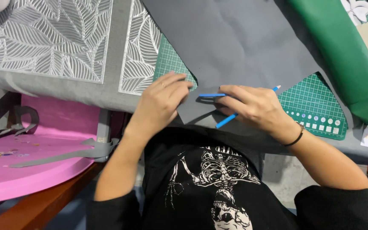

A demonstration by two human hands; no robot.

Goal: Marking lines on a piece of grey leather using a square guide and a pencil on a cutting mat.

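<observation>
Nearest to me, below the green gridded cutting mat (316, 106), I see a black shirt printed with a white skeleton (218, 183), and my two forearms reach up from it toward the mat. Left of the mat and lower down lies a round pink plastic tabletop (30, 170) with loose strips of grey fabric (64, 155) draped over it.

On the near edge of the mat my left hand (160, 104) rests flat, fingers together and pressed down on the pointed near corner of a large dark grey sheet of fabric (235, 47). Just beside it, my right hand (256, 106) lies over the same corner with a slim blue pencil (231, 119) pinched between its fingers; the pencil slants across the hand, its tip showing above the knuckles over the mat. A short blue strip (211, 95) sits between the two hands, touching the right fingertips. A thin black band (297, 137) circles the right wrist.

Beyond the hands the grey sheet covers most of the mat. Right of the mat a folded green sheet (346, 55) overlaps it. Left of the mat lie silver-grey placemats with a cut-out leaf pattern (47, 38).
</observation>
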